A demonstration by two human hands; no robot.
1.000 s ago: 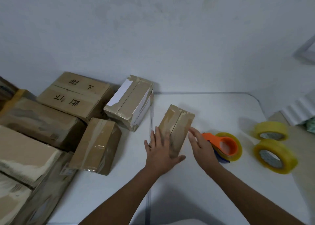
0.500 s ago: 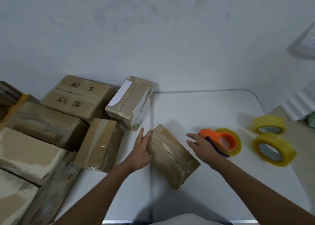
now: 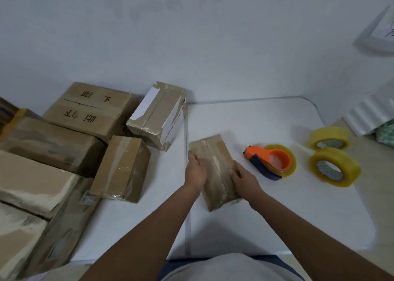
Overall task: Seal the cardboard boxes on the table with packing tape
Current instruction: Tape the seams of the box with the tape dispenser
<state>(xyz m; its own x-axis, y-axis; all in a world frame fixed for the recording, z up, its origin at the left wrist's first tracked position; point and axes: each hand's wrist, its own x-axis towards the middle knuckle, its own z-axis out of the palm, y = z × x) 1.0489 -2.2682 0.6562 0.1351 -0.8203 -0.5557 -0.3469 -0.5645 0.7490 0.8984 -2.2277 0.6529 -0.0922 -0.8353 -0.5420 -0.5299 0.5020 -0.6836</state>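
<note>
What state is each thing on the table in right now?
small box: flat, flaps closed, held on both sides.
left hand: grips its left side.
right hand: grips its right side.
tape dispenser: loaded, resting untouched.
two spare tape rolls: lying unused.

A small packing station against a bare white wall [image 3: 191, 35]. Cardboard boxes [image 3: 53, 144] are stacked at left on a white table [image 3: 266, 216]. Tape rolls [image 3: 334, 166] and a tape dispenser [image 3: 270, 162] lie at right.
</note>
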